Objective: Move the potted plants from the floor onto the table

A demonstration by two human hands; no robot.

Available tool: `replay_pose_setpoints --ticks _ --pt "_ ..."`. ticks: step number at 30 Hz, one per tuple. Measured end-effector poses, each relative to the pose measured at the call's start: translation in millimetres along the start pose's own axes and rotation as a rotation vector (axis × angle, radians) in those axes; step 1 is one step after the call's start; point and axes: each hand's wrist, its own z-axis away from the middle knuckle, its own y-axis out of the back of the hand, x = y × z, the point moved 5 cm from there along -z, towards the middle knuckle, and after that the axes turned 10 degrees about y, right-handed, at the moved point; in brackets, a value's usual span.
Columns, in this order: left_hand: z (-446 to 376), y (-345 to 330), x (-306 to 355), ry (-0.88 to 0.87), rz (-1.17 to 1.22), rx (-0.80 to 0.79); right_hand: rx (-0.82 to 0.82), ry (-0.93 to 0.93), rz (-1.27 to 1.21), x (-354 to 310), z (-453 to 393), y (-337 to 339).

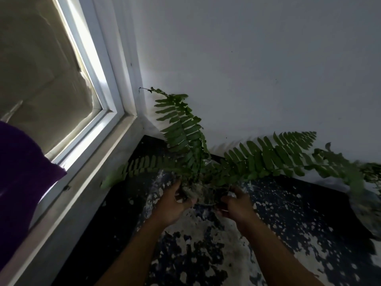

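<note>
A fern (185, 137) with long green fronds grows from a small clear pot (204, 193) over a dark, worn surface (288, 219) with flaking paint. My left hand (172, 203) grips the pot's left side. My right hand (237, 203) grips its right side. The pot is mostly hidden between my fingers and the roots. One frond stands up towards the wall corner, another stretches far right. I cannot tell whether the pot rests on the surface or is held just above it.
A white-framed window (99, 79) with a sill runs along the left. A grey wall (257, 69) stands behind the plant. More blurred foliage (369, 178) shows at the right edge. A purple sleeve (20, 182) fills the left side.
</note>
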Motion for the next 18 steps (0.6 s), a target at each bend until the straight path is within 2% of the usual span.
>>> replay_pose_setpoints --ticks 5,11,14,18 --pt "1.7 -6.9 2.7 0.007 0.048 0.004 -0.013 0.000 -0.043 4.5 3.0 4.1" --pt "4.3 -12.3 4.1 -0.039 -0.005 0.089 0.015 -0.009 -0.095 0.7 15.8 0.9" --pt "14.0 -17.1 7.7 -0.061 -0.029 0.172 0.006 -0.021 -0.085 4.5 26.1 3.2" --pt "33.5 -26.5 6.5 -0.046 0.022 0.363 -0.040 -0.031 -0.107 8.1 50.7 19.3"
